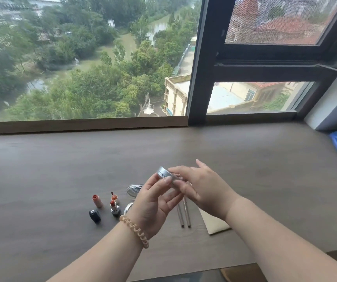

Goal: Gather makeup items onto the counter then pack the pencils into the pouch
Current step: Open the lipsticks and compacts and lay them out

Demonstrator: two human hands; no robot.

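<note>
Both hands (153, 198) (202, 188) pinching small silver jar (164, 174) above dark counter (61, 159). Two pencils (184, 212) lying directly beneath jar, long axes pointing away toward window, under right hand; beige pouch (214, 224) just right of pencils, nearer right hand.

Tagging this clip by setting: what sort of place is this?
Probably a high-rise flat or hotel room: a dark counter runs under a big window overlooking treetops and roofs far below, with makeup such as an open lipstick laid out.
</note>
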